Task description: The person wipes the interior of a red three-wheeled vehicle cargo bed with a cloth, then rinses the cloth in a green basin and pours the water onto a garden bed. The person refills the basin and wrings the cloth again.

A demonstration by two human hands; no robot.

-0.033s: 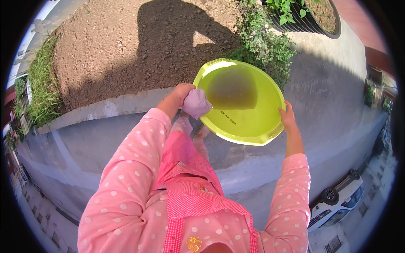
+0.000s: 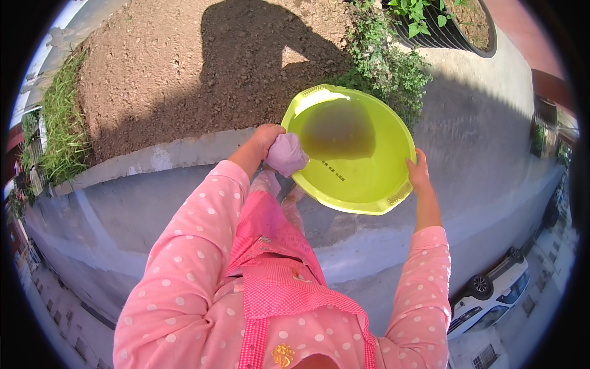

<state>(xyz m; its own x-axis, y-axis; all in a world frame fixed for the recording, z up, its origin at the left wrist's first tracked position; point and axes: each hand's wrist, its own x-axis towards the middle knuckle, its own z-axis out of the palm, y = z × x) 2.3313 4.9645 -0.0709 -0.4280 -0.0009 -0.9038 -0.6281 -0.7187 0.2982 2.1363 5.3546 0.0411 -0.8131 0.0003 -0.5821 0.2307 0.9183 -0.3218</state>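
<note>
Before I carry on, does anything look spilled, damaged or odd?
No spill or damage stands out. One oddity: what looks like murky brownish water lies off-centre, toward the far side of the round yellow-green plastic basin, so the basin may be tilted that way.

the basin [image 2: 362, 179] looks smooth, glossy plastic; the rag [image 2: 287, 154], matt cloth; the soil [image 2: 141, 80], rough and matt.

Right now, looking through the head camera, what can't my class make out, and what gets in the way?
- Head view: the left hand's fingertips, hidden by the lilac cloth.
- Head view: the underside of the yellow-green basin, hidden by the basin itself.
- Head view: the dark marks inside it, too small to read.
- Head view: the rest of the black ribbed planter, cut off by the top edge.
</note>
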